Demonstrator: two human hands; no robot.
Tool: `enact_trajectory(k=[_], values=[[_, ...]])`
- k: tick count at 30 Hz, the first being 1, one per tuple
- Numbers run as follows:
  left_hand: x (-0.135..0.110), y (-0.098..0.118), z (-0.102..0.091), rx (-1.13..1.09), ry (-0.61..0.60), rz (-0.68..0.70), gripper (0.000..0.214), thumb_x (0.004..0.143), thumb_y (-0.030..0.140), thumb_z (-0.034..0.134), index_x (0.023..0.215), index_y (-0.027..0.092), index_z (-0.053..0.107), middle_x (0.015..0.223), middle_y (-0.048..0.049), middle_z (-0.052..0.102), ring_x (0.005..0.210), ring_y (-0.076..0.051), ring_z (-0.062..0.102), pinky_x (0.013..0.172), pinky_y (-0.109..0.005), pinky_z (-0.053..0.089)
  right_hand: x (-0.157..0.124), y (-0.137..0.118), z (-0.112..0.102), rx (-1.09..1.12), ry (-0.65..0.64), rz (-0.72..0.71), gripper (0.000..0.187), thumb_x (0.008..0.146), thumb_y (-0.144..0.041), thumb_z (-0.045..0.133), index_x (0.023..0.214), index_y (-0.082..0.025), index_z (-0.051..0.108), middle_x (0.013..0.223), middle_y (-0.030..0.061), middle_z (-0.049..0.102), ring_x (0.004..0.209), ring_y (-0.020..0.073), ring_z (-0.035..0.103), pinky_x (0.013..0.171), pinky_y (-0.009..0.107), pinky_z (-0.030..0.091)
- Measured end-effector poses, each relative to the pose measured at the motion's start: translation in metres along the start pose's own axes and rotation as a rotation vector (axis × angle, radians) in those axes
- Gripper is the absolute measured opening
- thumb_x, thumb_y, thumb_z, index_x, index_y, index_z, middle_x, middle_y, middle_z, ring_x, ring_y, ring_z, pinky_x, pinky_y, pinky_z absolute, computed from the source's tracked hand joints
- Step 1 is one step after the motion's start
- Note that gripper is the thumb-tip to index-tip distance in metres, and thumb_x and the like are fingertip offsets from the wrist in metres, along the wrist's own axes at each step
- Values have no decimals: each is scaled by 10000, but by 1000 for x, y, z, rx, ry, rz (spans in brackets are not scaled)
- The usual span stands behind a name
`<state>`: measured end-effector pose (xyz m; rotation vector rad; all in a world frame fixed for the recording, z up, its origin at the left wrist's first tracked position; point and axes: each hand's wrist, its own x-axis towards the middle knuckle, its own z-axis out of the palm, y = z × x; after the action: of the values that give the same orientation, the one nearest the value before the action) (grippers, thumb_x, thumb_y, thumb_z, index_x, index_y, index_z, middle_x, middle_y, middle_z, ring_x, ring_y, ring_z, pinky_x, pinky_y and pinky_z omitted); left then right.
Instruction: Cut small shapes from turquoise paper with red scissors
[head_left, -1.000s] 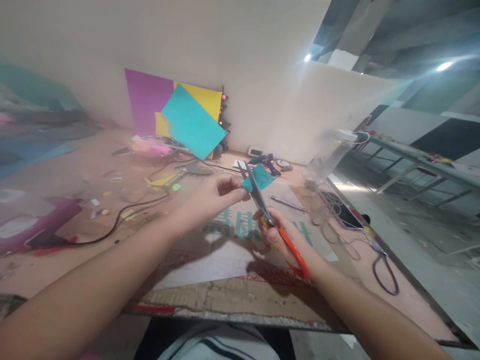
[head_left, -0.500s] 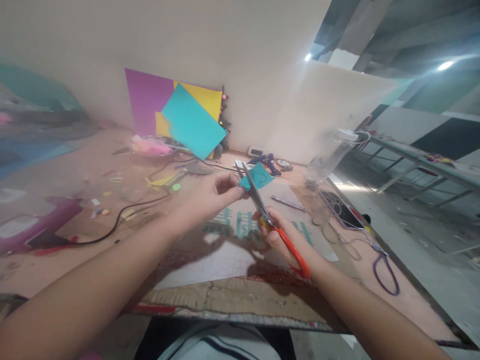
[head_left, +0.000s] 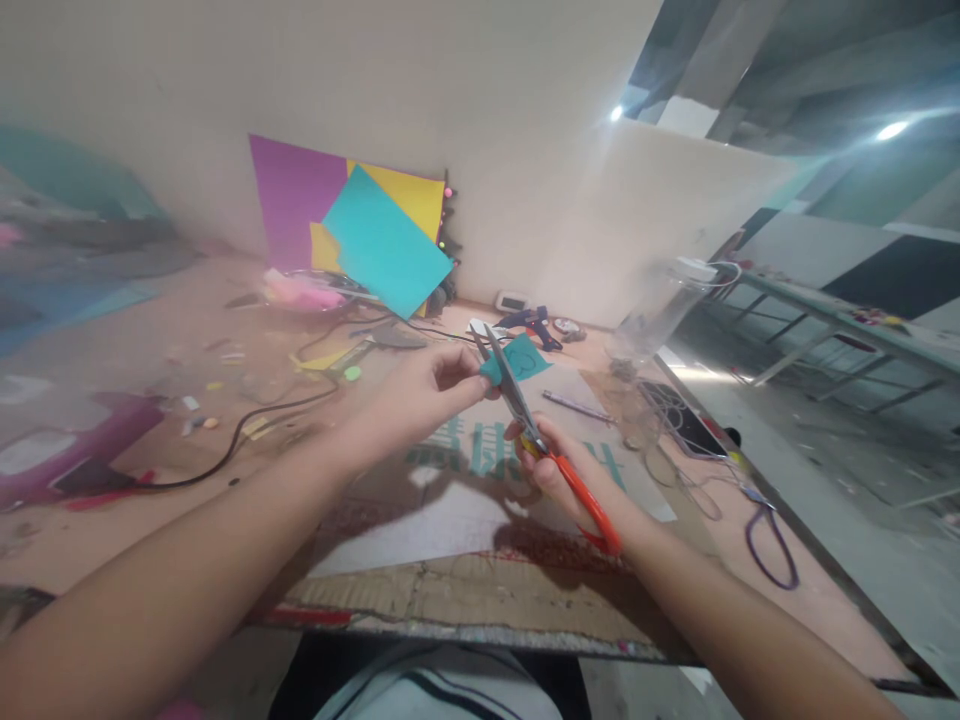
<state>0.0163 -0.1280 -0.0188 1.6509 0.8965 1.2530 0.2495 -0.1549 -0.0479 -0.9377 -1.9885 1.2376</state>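
A small teal sheet (head_left: 531, 357) with a curved outline drawn on it is pinched at its left edge by my left hand (head_left: 450, 385). My right hand (head_left: 559, 465) grips orange-handled scissors (head_left: 592, 510), whose blades point up and away across the sheet. The blades are slightly parted, close to my left fingertips. Beneath both hands lies a white paper (head_left: 442, 520) with teal characters, set on brown cardboard (head_left: 450, 595). A pen (head_left: 577, 408) rests on that paper, just beyond my right hand.
Teal (head_left: 386, 240), purple (head_left: 300, 200) and yellow sheets lean against the wall. A blue glue gun (head_left: 541, 328) lies at the back, a purple one (head_left: 90, 450) at the left. To the right are a clear bottle (head_left: 660, 310), a phone (head_left: 690, 425) and a corded loop (head_left: 772, 550).
The small teal sheet has shifted and turned slightly to the right between the blades, showing more of its drawn outline. Both hands stay almost in place.
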Motion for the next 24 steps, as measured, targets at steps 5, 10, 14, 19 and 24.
enact_trajectory(k=[5, 10, 14, 19, 24], values=[[0, -2, -1, 5, -1, -8, 199, 860, 337, 689, 782, 178, 599, 814, -11, 662, 797, -162, 623, 751, -289, 460, -1, -3, 1, 20, 4, 7, 685, 857, -830, 552, 1150, -211, 545, 892, 10, 478, 709, 153, 437, 624, 295, 373], [0, -2, -2, 21, -14, -2, 204, 868, 340, 677, 775, 179, 593, 799, -5, 644, 786, -160, 612, 746, -291, 452, 0, 1, 1, 17, 18, -2, 650, 873, -802, 564, 1141, -209, 551, 882, 8, 480, 715, 153, 424, 642, 303, 378], [-1, -1, -1, 20, -9, -7, 195, 862, 320, 675, 764, 180, 583, 798, -2, 639, 788, -158, 607, 749, -290, 447, 1, -1, 0, 27, 5, -1, 589, 886, -744, 602, 1131, -211, 548, 874, 0, 464, 709, 151, 421, 608, 285, 354], [0, -1, -1, 11, -13, -9, 197, 863, 323, 677, 767, 179, 582, 801, 0, 636, 792, -156, 604, 755, -290, 450, 1, -6, 0, 15, 2, 11, 587, 883, -734, 610, 1128, -205, 542, 860, -6, 451, 699, 153, 426, 603, 286, 354], [0, 0, -1, 20, -9, -6, 193, 862, 322, 679, 769, 180, 589, 805, -3, 642, 794, -161, 608, 750, -292, 452, 0, -2, 0, 16, 2, 11, 658, 864, -805, 574, 1131, -205, 542, 861, -6, 456, 687, 147, 419, 606, 288, 353]])
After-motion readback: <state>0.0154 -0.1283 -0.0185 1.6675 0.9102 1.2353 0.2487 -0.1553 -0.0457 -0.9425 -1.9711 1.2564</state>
